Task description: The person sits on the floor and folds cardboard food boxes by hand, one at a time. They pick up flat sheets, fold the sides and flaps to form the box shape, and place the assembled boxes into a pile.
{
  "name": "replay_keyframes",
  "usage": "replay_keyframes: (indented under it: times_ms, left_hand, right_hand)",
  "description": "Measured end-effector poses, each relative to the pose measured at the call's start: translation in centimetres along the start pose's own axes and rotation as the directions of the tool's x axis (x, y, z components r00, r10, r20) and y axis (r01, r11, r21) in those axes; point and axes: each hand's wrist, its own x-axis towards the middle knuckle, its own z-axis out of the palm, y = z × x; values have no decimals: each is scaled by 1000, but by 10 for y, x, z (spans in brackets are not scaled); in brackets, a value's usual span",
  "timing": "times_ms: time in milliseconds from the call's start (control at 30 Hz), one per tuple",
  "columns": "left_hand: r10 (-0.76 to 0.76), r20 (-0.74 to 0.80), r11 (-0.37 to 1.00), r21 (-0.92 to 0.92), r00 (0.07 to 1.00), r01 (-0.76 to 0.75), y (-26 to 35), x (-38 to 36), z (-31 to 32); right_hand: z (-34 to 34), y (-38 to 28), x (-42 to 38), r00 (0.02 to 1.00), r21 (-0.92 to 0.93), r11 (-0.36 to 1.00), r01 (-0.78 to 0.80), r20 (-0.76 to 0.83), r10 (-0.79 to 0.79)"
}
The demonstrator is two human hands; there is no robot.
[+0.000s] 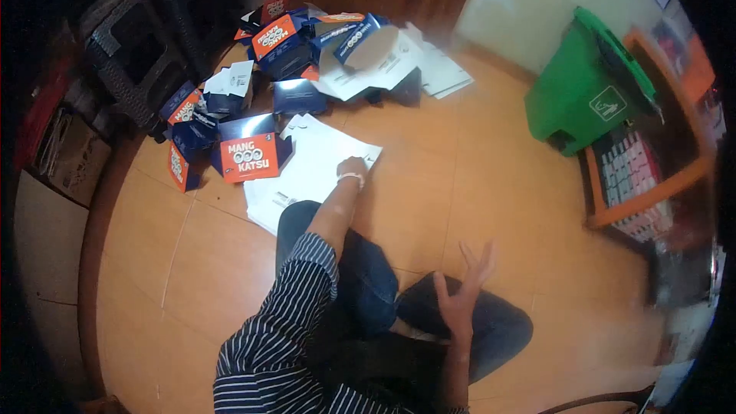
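Flat white sheets point(307, 157) with small dark prints lie on the floor in front of my left knee. My left hand point(352, 169), a white band at its wrist, is on their right edge with its fingers curled; what they hold, if anything, is hidden. Raised over my bent right leg is my right hand point(464, 285), empty, fingers spread. An orange and dark blue box point(251, 158) with "MANG KATSU" lettering touches the left side of the sheets. Beyond them, more such boxes point(276, 40) lie in a loose pile.
A green bin point(576, 92) stands at the right wall beside an orange-framed shelf point(652, 201) holding stacked items. Dark stools point(130, 54) are at the upper left, above brown cartons point(77, 157). More white sheets point(441, 69) lie right of the box pile.
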Motion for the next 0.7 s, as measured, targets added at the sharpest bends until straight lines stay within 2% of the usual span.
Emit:
replay_keyframes:
  times_ms: [33,67,133,167,233,267,333,367,400,467,533,600,700]
  left_hand:
    - [-6,-27,999,46,1000,7,2,-10,-14]
    - [-1,52,997,76,999,-3,5,-24,-38]
    - [13,-16,1000,-7,1000,-13,-13,6,-13]
    - [8,-24,1000,-8,1000,-8,-9,7,-14]
    - [-57,-151,998,-40,987,52,-13,-9,-21]
    - [-59,-149,998,-30,987,55,-13,-13,-26]
    - [4,48,996,92,999,-8,-8,-22,-31]
    - [-111,25,992,66,993,109,-5,-22,-17]
    - [-108,25,992,73,994,106,2,-29,-14]
    - [-256,153,931,306,954,201,12,-40,-17]
    - [-267,166,930,304,949,208,-1,-5,23]
    - [-285,38,930,251,958,267,4,-2,34]
    - [-228,0,942,254,974,221,-3,1,43]
  right_hand:
    - [-5,8,-3,1000,-4,1000,-26,-2,26]
    - [-7,16,-4,1000,-6,1000,-23,2,23]
    - [-9,32,-3,980,178,967,-185,-37,194]
    - [-8,37,-2,982,182,967,-177,-36,187]
    - [5,30,-17,984,192,968,-159,-50,171]
    - [12,34,-18,983,200,966,-165,-48,178]
    - [30,43,-18,916,454,796,-401,200,348]
    - [40,46,-19,911,457,788,-412,202,360]
    - [52,48,-18,907,462,781,-420,241,346]
    - [64,40,-14,907,476,774,-418,273,322]
    - [66,30,-15,903,511,748,-423,302,304]
    - [63,34,-17,893,520,727,-448,306,331]
    - [57,46,-30,873,529,695,-487,301,384]
